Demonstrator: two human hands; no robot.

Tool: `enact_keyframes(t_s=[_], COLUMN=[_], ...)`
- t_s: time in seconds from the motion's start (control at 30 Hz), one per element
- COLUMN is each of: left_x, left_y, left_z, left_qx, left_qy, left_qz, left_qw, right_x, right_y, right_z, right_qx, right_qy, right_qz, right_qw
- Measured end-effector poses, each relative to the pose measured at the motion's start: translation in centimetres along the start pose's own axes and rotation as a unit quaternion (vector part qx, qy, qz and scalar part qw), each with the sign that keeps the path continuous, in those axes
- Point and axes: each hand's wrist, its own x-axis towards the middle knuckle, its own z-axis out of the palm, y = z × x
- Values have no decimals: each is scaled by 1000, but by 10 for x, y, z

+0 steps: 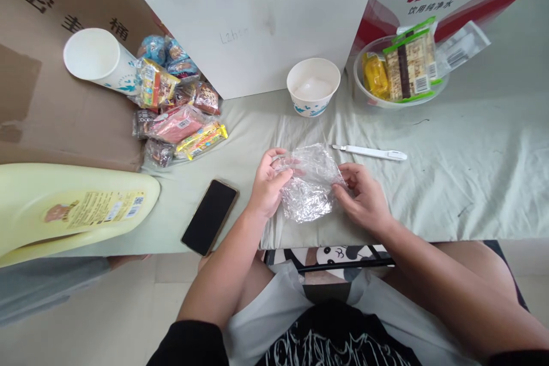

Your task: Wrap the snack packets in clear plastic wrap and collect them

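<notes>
A crinkled clear plastic bag (311, 197) is spread between my two hands, low over the front part of the cloth-covered table. My left hand (269, 183) pinches its left side between thumb and fingers. On the right side, my right hand (360, 194) grips the bag's edge the same way. Just beyond my right hand lies a white craft knife (373, 152) with a short metal blade pointing left. Behind the bag stands a paper bowl (312, 86) with a blue pattern and something whitish inside.
Left of my arms lie a black phone (210, 217) and a yellow jug (77, 206). Wrapped snacks (180, 126) are heaped beside a tipped paper cup (98, 60). A plastic bowl of packets (364, 88) sits back right. Boxes (266, 23) block the rear.
</notes>
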Motion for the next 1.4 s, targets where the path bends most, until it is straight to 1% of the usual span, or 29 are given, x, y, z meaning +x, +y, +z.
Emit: enact_keyframes(t_s=[0.13,0.33,0.43,0.57,0.67,0.87,0.97,1.03,1.07,1.13,1.2,1.27,1.33,1.4], left_x=[0,1,1,2,2,2,2,1,1,1,1,1,0,-1], left_y=[1,-1,-3,-4,-3,-1,-2,-2,-2,-1,0,1,0,-3], left_z=[0,0,-1,-1,0,1,2,3,3,2,1,0,3,9], left_qx=[-39,-26,-9,-10,-16,-27,-46,-56,-59,-61,-64,-71,-84,-93], left_qy=[-14,-32,-29,-9,-8,-3,10,9,6,4,24,50,57,32], left_qz=[-46,-65,-51,-23,-24,-14,6,13,15,22,41,49,33,4], left_qw=[998,997,998,1000,1000,1000,999,998,998,998,997,995,994,995], right_x=[-1,-3,-3,-3,-2,-2,-2,-1,-1,1,4,7,9,9], right_y=[3,9,9,5,3,2,-1,-2,-2,2,7,10,9,5], right_z=[1,1,1,0,0,-1,-3,-4,-4,-4,-4,-3,-2,-2], right_qx=[-6,-6,0,11,-2,-9,-5,2,16,82,174,235,245,221], right_qy=[12,10,9,-11,-16,-18,-39,-61,-71,-74,-53,-42,-79,-125], right_qz=[9,12,-4,-29,-39,-32,-30,-16,-2,31,65,83,74,60], right_qw=[1000,1000,1000,999,999,999,999,998,997,993,981,968,963,965])
